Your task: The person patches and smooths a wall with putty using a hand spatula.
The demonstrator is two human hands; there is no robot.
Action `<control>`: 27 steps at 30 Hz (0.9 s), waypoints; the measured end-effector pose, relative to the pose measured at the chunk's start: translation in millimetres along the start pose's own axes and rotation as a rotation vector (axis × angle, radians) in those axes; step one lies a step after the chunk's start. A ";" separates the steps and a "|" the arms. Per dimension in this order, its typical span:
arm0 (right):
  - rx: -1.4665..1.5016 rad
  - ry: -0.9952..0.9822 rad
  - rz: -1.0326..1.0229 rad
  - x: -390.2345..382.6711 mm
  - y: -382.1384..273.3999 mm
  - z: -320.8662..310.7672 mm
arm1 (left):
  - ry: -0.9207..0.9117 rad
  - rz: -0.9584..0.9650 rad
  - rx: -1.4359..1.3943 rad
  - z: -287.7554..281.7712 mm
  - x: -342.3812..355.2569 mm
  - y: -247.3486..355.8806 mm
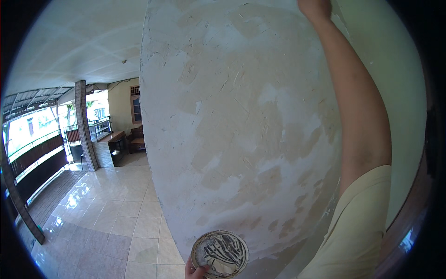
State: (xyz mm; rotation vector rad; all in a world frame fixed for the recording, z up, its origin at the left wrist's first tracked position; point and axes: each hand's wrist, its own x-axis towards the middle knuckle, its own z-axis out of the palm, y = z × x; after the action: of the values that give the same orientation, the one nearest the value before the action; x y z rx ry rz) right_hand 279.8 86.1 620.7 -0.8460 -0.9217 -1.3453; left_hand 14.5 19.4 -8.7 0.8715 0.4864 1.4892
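My left hand [194, 271] grips a round shallow container [219, 251] at the bottom centre, with pale paste smeared over dark marks inside it. In front of me stands a wall [237, 125] with patchy, scuffed white and beige plaster. My right arm, in a pale yellow sleeve, reaches up along the wall's right side. My right hand [315, 9] is cut off at the top edge near the wall, so its fingers and anything in them are hidden.
At left are a tiled floor [116, 204], a pillar [86, 125], railings [39, 158], a wooden desk [116, 137] and a wooden chair [137, 139]. A pale green wall [404, 121] adjoins at right, with a dark wooden edge beyond.
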 end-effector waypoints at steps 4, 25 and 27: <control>0.064 -0.143 -0.052 -31.9 -47.7 2.4 | -0.002 -0.038 0.030 4.8 -2.3 3.7; 0.187 -0.418 -0.292 -82.8 -17.4 -23.6 | -0.031 -0.050 0.033 -11.6 4.2 5.0; 0.162 -0.358 -0.304 -85.7 -16.0 -20.8 | -0.034 -0.049 0.002 -13.6 6.1 2.4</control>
State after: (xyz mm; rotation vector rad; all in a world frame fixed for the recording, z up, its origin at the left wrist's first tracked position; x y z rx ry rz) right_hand 264.6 101.8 533.8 -0.8593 -1.4668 -1.3754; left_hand 3.0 27.7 -14.0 0.8793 0.4812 1.4277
